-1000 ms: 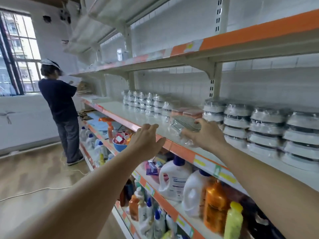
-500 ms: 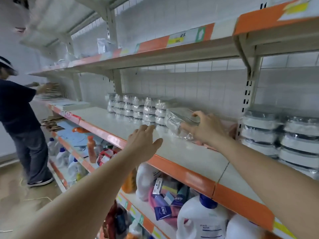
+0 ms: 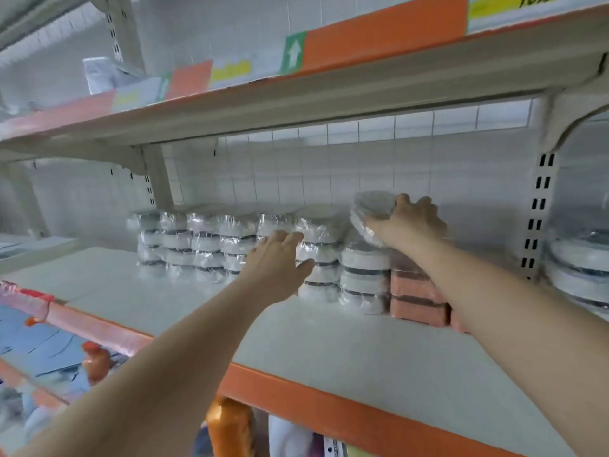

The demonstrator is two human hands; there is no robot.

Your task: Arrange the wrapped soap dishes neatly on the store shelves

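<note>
Bright, even light — motion-blurred, edges warped

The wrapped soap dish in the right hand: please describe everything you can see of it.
The round grey soap dish in clear crinkled plastic wrap is gripped at its right edge by the right hand. It is tilted, held above the three-high stack of white wrapped dishes next to the orange-pink packs, in front of the white tiled wall. Whether it touches the stack is unclear.

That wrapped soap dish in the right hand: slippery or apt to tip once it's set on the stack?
Probably slippery: the wrapped soap dish is in glossy film. Likely light, since the right hand holds it alone. It's tilted over the shorter stack, so it may slide.
</note>
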